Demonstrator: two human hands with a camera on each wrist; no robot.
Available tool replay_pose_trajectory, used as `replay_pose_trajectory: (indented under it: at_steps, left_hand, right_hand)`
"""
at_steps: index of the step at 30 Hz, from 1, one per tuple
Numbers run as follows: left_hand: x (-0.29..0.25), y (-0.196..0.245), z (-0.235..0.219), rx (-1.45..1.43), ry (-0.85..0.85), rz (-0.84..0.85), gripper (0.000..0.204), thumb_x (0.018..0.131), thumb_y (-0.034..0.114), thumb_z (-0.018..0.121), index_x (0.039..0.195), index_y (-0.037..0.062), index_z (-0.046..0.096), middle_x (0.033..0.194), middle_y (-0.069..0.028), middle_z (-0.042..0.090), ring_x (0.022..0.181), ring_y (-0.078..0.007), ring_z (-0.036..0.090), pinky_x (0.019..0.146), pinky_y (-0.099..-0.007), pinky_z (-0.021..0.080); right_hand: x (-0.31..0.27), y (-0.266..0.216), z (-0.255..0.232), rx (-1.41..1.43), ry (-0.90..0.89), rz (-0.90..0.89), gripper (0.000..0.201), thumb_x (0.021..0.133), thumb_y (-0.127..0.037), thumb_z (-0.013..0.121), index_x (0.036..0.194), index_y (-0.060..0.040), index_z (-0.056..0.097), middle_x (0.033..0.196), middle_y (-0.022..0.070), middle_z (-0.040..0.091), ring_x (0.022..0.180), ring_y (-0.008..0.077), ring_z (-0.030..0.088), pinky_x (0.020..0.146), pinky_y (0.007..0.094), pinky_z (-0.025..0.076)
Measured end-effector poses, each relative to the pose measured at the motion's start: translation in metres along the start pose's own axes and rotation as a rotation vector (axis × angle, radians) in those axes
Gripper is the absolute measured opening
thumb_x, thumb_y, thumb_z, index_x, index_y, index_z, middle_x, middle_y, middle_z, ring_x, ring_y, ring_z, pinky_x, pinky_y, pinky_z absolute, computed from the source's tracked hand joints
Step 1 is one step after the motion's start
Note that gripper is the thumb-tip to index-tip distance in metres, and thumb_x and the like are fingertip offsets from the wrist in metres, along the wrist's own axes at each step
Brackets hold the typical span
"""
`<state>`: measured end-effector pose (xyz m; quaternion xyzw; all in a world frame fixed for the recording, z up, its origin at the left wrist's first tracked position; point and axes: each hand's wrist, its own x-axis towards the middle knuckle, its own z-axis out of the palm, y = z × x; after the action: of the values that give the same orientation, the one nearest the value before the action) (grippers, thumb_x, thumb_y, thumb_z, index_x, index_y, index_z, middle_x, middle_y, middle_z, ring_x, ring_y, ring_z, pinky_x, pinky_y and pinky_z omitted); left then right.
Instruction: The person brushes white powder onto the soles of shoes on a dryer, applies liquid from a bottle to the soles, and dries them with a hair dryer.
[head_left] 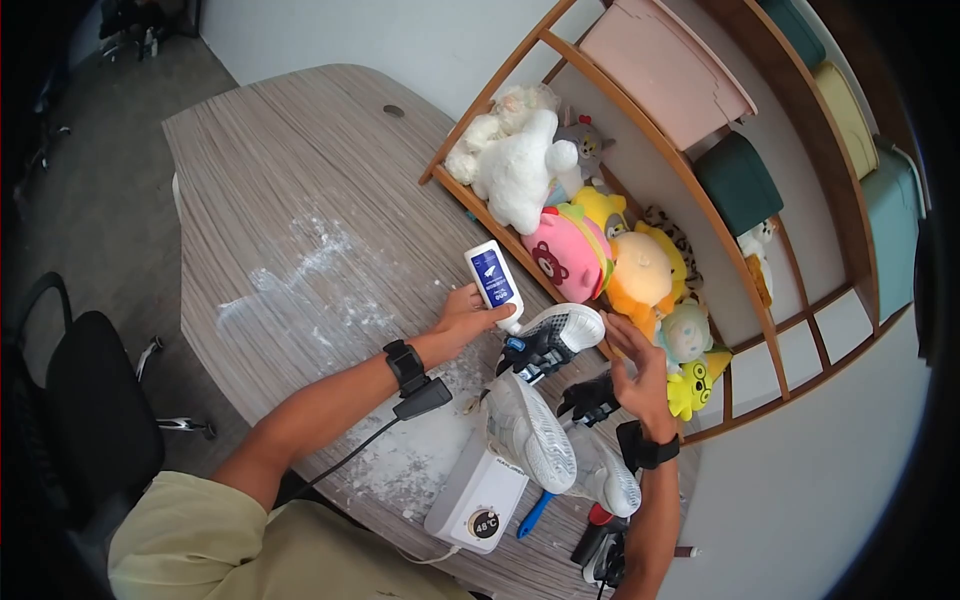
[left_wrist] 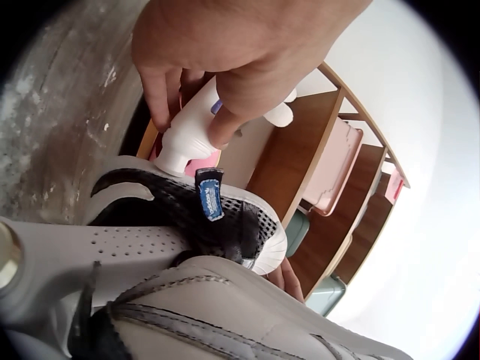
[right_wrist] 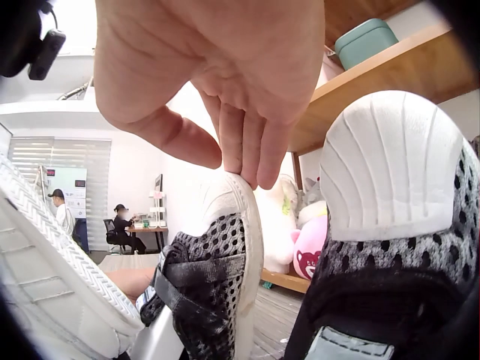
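My left hand [head_left: 468, 318] grips a white squeeze bottle [head_left: 494, 284] with a blue label. The bottle tilts nozzle-down, its tip right at a black-and-white mesh shoe [left_wrist: 172, 199] with a blue tag on its strap. My right hand [head_left: 638, 370] reaches to this shoe's white toe, fingers fairly straight and fingertips at the toe, thumb apart from them. Beside it stands a second mesh shoe [right_wrist: 390, 165] with its pale sole showing. Two larger white shoes [head_left: 535, 435] are propped near a white shoe dryer [head_left: 478, 500] whose display reads 48°C.
White powder [head_left: 400, 460] is scattered over the wooden table [head_left: 290, 130]. A blue-handled brush [head_left: 536, 514] lies next to the dryer. Behind the shoes stands a wooden shelf [head_left: 680, 150] with plush toys [head_left: 570, 255] and bins. An office chair [head_left: 95, 400] is at left.
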<state>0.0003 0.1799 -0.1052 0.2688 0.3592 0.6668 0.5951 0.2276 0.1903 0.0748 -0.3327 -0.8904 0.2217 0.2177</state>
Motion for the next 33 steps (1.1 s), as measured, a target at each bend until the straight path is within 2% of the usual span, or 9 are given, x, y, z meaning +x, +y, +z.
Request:
replay_pose_trajectory:
  at_steps: [6,9,12,15,21,24,27,30,33]
  left_hand:
    - [-0.003,-0.022,-0.012,0.056,0.072,0.075,0.029,0.083,0.013,0.076,0.107,0.0025,0.063,0.102,-0.0074,0.07,0.091,-0.0136,0.066,0.078,-0.0277,0.053]
    - [-0.004,-0.028,-0.016,-0.004,0.1,0.025,0.026,0.08,0.009,0.077,0.102,0.0004,0.064,0.102,-0.0091,0.07,0.091,-0.0158,0.066,0.08,-0.028,0.053]
    - [-0.002,-0.031,-0.02,0.023,0.074,0.0,0.029,0.082,0.014,0.077,0.105,0.0043,0.064,0.1,-0.0054,0.07,0.087,-0.0126,0.066,0.073,-0.0271,0.052]
    - [-0.001,-0.029,-0.022,0.086,0.103,-0.108,0.029,0.081,0.013,0.078,0.105,0.0052,0.064,0.101,-0.0051,0.07,0.089,-0.0132,0.066,0.074,-0.0273,0.052]
    - [-0.001,-0.022,-0.019,0.062,0.131,-0.18,0.031,0.081,0.013,0.078,0.107,0.0062,0.063,0.103,-0.0057,0.068,0.095,-0.0153,0.065,0.08,-0.0296,0.053]
    - [-0.006,-0.013,-0.013,-0.017,0.108,-0.129,0.033,0.081,0.013,0.078,0.109,0.0071,0.061,0.105,-0.0051,0.067,0.095,-0.0157,0.065,0.083,-0.0313,0.054]
    - [-0.01,0.003,-0.004,-0.052,0.078,-0.109,0.033,0.081,0.012,0.078,0.109,0.0063,0.06,0.107,-0.0058,0.067,0.096,-0.0158,0.065,0.083,-0.0314,0.054]
    - [-0.008,0.009,0.001,-0.032,0.06,-0.036,0.032,0.081,0.011,0.078,0.107,0.0051,0.06,0.105,-0.0069,0.067,0.096,-0.0159,0.065,0.082,-0.0306,0.055]
    - [-0.007,0.004,0.001,-0.029,0.068,0.023,0.032,0.08,0.011,0.078,0.107,0.004,0.06,0.102,-0.0072,0.068,0.094,-0.0161,0.065,0.081,-0.0303,0.055]
  right_hand:
    - [0.002,0.003,0.0,-0.033,-0.004,-0.003,0.057,0.069,0.011,0.045,0.126,0.0096,0.05,0.121,0.025,0.062,0.119,0.0317,0.058,0.104,0.0332,0.041]
    - [0.003,0.003,0.0,-0.052,-0.001,-0.009,0.057,0.069,0.01,0.045,0.126,0.0092,0.05,0.121,0.0244,0.062,0.118,0.0311,0.059,0.103,0.0328,0.041]
    - [0.004,0.001,0.001,-0.073,-0.002,-0.018,0.057,0.069,0.01,0.046,0.125,0.0087,0.051,0.122,0.0236,0.063,0.118,0.031,0.059,0.103,0.0326,0.041]
    - [0.004,-0.003,0.001,-0.058,-0.008,-0.008,0.057,0.069,0.01,0.046,0.125,0.0085,0.051,0.121,0.0234,0.063,0.118,0.0315,0.059,0.103,0.0327,0.041]
    - [0.003,-0.002,0.0,-0.078,-0.006,-0.001,0.056,0.069,0.01,0.045,0.125,0.009,0.051,0.121,0.0228,0.063,0.118,0.031,0.059,0.102,0.0325,0.042]
    - [0.003,-0.003,-0.002,-0.04,-0.058,0.073,0.062,0.067,0.01,0.042,0.13,0.0108,0.047,0.13,0.0221,0.057,0.125,0.0308,0.054,0.109,0.0381,0.037]
    - [0.002,0.0,-0.002,-0.052,-0.054,0.064,0.063,0.068,0.01,0.042,0.13,0.0106,0.046,0.13,0.0221,0.057,0.125,0.0308,0.054,0.109,0.0381,0.037]
    - [0.002,0.0,0.001,-0.054,0.009,0.014,0.057,0.069,0.009,0.046,0.126,0.0081,0.051,0.12,0.0237,0.064,0.117,0.0307,0.06,0.101,0.0324,0.042]
    - [0.002,-0.004,0.0,-0.069,0.002,0.017,0.057,0.069,0.008,0.047,0.126,0.0077,0.051,0.119,0.0241,0.064,0.117,0.0311,0.06,0.102,0.033,0.042]
